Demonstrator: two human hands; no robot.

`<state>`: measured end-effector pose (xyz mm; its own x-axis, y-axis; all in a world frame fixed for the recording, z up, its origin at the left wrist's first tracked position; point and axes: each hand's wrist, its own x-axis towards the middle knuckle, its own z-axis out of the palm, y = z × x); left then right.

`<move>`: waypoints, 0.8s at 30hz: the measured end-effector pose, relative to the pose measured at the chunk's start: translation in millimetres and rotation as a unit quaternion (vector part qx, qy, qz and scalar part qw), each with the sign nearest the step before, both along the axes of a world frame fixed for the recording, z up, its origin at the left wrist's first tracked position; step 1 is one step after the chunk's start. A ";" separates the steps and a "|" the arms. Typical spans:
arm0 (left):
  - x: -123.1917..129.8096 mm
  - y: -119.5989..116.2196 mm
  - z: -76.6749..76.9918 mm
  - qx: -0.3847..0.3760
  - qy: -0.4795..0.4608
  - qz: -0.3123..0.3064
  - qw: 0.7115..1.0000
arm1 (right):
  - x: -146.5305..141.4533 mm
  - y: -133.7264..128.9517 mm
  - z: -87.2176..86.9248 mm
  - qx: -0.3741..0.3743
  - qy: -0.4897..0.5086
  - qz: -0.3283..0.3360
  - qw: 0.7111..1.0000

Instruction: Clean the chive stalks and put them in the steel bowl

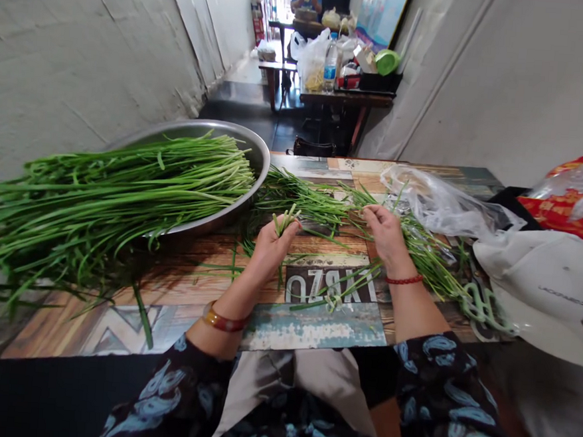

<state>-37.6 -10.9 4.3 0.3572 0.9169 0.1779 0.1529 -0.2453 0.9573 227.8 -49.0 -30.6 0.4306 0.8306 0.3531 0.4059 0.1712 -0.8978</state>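
Observation:
My left hand (268, 247) is closed around a small bunch of garlic chives (285, 221), the cut stem ends poking up above thumb and fingers. To its right, my right hand (384, 233) pinches at the edge of a loose heap of chives, thumb and fingertips together on thin strands. That heap (317, 204) lies across the table beyond both hands, and more chive stems (431, 258) spread to the right under my right wrist. At left a large metal basin (262, 151) holds a thick pile of long chives (139, 181), their leaves hanging over its near side.
Stray chive bits (336, 295) litter the wood-patterned table (313, 330). Right of my hands are a clear plastic bag (437, 199), green-handled scissors (485, 308), a white cap (546, 283) and a red bag (572, 205). Beyond, a second table (347, 98) carries a water bottle (330, 65); a person (306, 3) sits farther back.

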 end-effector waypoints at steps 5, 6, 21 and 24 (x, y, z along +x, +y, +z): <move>0.2 -0.9 -0.9 -0.018 -0.034 0.008 0.999 | -3.4 -2.7 2.7 -0.033 0.042 0.047 0.997; 0.1 -1.0 -1.0 -0.018 -0.038 0.010 0.999 | -5.6 -2.8 2.3 -0.048 0.007 0.047 0.998; 0.9 -3.0 2.8 0.044 0.026 -0.042 0.998 | -48.8 -15.5 27.4 -0.072 -0.182 0.188 0.962; 2.7 -5.1 1.6 0.061 0.079 -0.116 0.988 | -60.1 -18.6 33.5 -0.054 -0.180 0.200 0.962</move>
<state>-34.9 -16.0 5.8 0.5878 0.7817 0.2083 0.2230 -0.4041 0.8871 167.7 -67.6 2.9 -0.0639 0.9447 0.3215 0.6146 0.2911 -0.7332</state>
